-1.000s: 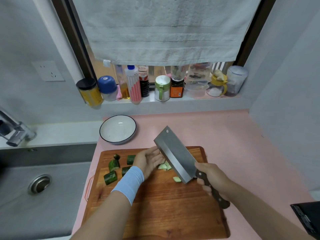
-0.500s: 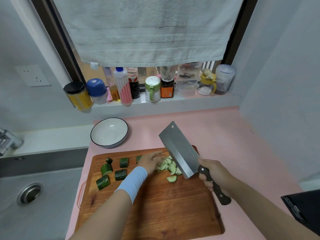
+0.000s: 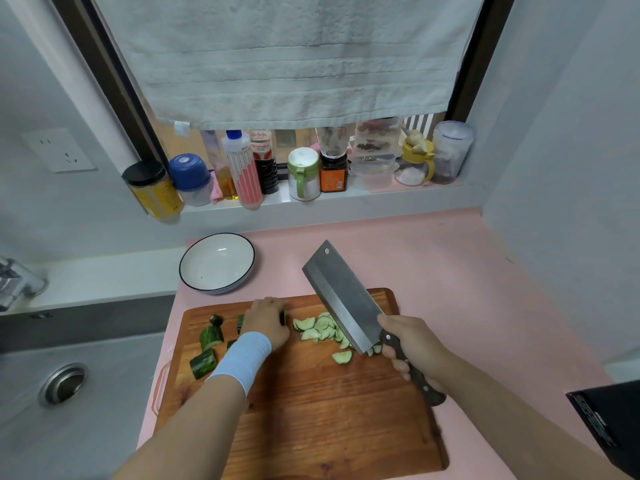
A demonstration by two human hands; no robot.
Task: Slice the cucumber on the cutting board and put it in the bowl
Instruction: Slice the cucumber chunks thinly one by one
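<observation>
A wooden cutting board lies on the pink counter. Dark green cucumber chunks sit at its left end. A pile of thin pale cucumber slices lies at its far middle. My left hand, with a light blue wristband, curls over a cucumber chunk just left of the slices. My right hand grips the dark handle of a cleaver, whose blade stands tilted over the right side of the slices. An empty white bowl with a dark rim sits beyond the board's far left corner.
A steel sink with a drain lies left of the board. Jars and bottles line the window sill under a hanging grey towel. A black object sits at the near right. Walls close in on the right.
My left hand slid left from the slice pile to a chunk. The cleaver stayed raised beside the slices, and the slices came into full view.
</observation>
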